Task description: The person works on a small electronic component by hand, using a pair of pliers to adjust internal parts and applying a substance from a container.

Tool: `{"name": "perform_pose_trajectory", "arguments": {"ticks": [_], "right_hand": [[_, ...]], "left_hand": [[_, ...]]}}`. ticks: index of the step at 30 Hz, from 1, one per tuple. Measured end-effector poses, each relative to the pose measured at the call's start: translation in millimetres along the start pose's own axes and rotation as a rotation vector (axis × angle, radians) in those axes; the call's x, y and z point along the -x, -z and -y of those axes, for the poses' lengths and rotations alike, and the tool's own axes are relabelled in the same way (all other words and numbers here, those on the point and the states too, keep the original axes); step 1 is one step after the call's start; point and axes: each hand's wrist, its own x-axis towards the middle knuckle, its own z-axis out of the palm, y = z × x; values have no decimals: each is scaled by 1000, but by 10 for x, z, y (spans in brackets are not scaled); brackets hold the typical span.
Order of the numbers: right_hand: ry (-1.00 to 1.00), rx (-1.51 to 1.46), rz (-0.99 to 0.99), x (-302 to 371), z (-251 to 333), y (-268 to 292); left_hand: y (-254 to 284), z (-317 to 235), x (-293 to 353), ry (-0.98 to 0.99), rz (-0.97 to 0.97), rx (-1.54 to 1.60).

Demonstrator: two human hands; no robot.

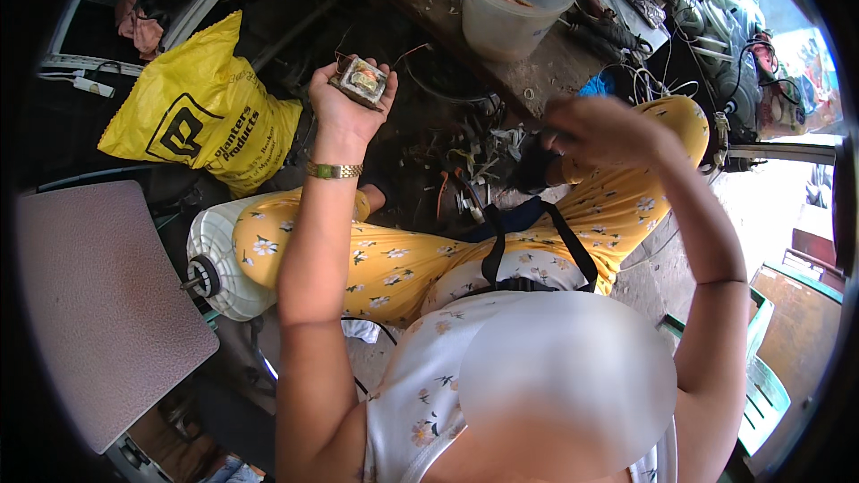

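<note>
My left hand (344, 107), palm up, holds a small transformer (363, 82), a squarish grey metal block with a worn orange and yellowish middle. Thin wires stick out from it, and my fingers curl round its far side. A gold-coloured watch band circles my left wrist. Over my right knee is my right hand (608, 130), smeared by motion, so its fingers and anything in them cannot be made out. Beyond it lies a bright blue item (598, 84) beside tangled white wires.
A whitish plastic bucket (510, 22) stands on the worn wooden bench (429, 0) ahead. At left are a yellow sack (210, 107) and a padded seat (112, 304). Pliers with orange handles (442, 192) and scraps lie between my legs. Bagged clutter (725, 36) fills the far right.
</note>
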Motion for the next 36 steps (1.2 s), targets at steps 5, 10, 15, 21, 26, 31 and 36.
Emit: {"name": "perform_pose_trajectory", "arguments": {"ticks": [5,10,15,21,26,31,36], "right_hand": [[85,-155,-211,-278,-16,-884],[134,-97,-446,-440,279,-1052],[41,-34,-659,-562,661,-652],[-25,204,-779,-692,859,-375],[5,426,-827,-699,813,-172],[117,601,-822,-722,701,-49],[204,570,-730,-703,695,48]], "left_hand": [[81,69,46,40,1,16],[90,206,77,26,49,25],[16,252,143,-94,172,63],[-69,216,239,-94,159,32],[-154,177,329,14,146,-93],[-154,173,380,124,220,-186],[-92,191,331,125,226,-210]]}}
